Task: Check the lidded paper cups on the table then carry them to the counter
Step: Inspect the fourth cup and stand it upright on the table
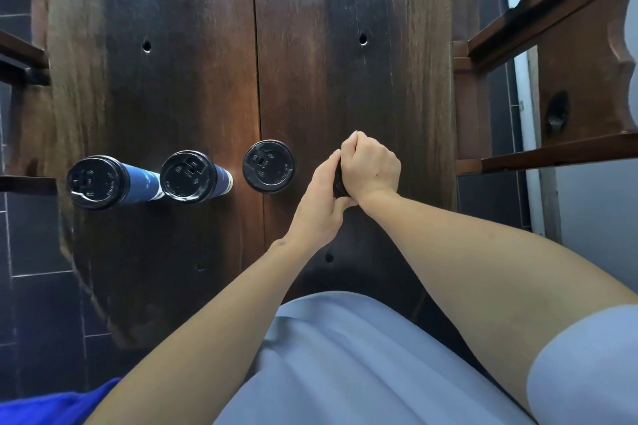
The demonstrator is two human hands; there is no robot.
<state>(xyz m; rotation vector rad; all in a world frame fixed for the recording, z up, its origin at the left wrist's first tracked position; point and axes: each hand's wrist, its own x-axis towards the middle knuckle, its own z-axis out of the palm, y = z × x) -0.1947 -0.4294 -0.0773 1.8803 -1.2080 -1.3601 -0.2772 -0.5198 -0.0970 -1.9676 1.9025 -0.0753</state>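
Observation:
Three paper cups with black lids stand in a row on the dark wooden table point(193, 45): the left cup point(95, 182) and middle cup point(189, 175) show blue sides, the right cup point(268, 166) shows only its lid. To the right of them a fourth black-lidded cup point(340, 179) is almost hidden between my hands. My right hand point(371, 166) covers its top with fingers curled down. My left hand point(322, 197) grips its side from the left.
Wooden chairs or benches point(569, 55) flank the table on the right, and dark wooden rails point(20, 52) on the left. Dark floor tiles point(38, 304) lie at the lower left. The table's near edge sits close to my body.

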